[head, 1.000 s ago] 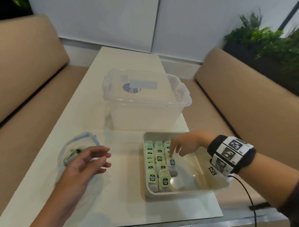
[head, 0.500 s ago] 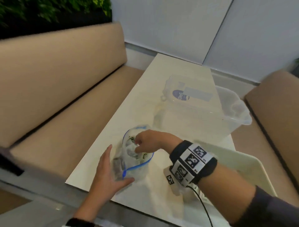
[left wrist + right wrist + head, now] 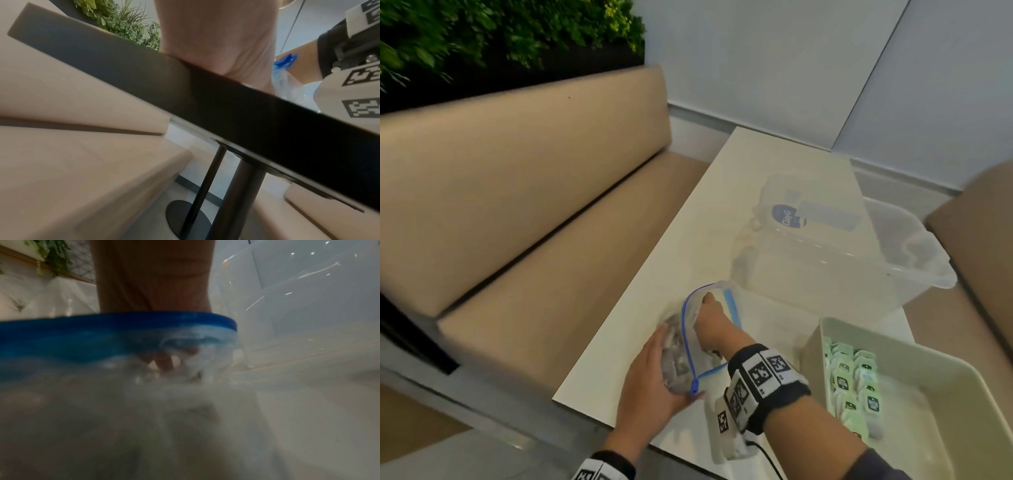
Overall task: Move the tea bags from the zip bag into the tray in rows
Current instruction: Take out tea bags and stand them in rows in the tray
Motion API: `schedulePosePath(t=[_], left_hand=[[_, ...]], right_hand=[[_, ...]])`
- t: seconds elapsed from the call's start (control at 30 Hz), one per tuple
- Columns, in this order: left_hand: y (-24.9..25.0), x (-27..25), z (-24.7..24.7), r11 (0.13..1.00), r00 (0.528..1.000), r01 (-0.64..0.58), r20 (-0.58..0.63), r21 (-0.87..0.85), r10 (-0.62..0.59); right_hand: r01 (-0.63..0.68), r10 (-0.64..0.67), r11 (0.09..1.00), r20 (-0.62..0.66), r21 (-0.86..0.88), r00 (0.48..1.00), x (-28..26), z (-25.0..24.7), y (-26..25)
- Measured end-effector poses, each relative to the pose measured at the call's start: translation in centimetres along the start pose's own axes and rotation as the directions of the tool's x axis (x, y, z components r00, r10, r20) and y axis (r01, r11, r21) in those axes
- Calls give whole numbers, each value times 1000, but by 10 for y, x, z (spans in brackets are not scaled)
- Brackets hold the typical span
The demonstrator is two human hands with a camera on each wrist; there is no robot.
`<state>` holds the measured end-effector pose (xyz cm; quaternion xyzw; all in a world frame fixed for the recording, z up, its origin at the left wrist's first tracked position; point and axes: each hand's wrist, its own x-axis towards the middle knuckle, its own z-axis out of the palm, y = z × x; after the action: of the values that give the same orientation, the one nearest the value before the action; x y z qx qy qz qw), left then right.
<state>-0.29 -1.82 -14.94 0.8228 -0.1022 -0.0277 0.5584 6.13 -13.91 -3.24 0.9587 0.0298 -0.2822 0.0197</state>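
The clear zip bag [image 3: 677,359] with a blue zip rim [image 3: 102,327] lies open near the table's front left corner, and a few tea bags show dimly through its plastic. My right hand [image 3: 709,317] is pushed into its mouth. Its fingertips [image 3: 164,364] show only as a blur through the plastic, so a hold on anything cannot be made out. My left hand [image 3: 654,373] rests with straight fingers against the bag's left side, thumb by the blue slider [image 3: 285,60]. At the right stands the pale tray [image 3: 893,346] with green-labelled tea bags [image 3: 856,380] in rows along its left part.
A large clear storage box [image 3: 859,260] stands just behind the bag and the tray. The white table [image 3: 722,192] runs away between two tan benches [image 3: 517,205]. Its dark front edge [image 3: 267,113] is right under my left wrist. A cable hangs from my right wristband.
My right hand left the tray, crossed to the zip bag and went deeper into its mouth. My left hand closed in on the bag's side. The view swung left.
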Motion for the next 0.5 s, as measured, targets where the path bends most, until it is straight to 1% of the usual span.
schedulePosePath(t=[0.03,0.07,0.13,0.3,0.37,0.5], left_hand=[[0,0,0,999,1000,1,-18,33,0],[1,0,0,998,999,11,-39,62,-8],[3,-1,-1,996,998,43,-53,78,-39],[-1,0,-2,999,998,32,-46,44,-29],[-4,1,-1,999,998,30,-47,19,-29],[-7,1,-1,999,998,27,-54,26,-25]], right_hand=[[4,-2,998,-21,69,1000,-2,0,-2],[-7,9,990,-12,140,1000,-4,-2,-1],[81,-74,987,-51,142,996,1,3,2],[50,-43,959,-30,279,999,-3,3,5],[41,-36,951,-21,308,999,-8,2,8],[46,-45,943,-12,330,999,-8,2,7]])
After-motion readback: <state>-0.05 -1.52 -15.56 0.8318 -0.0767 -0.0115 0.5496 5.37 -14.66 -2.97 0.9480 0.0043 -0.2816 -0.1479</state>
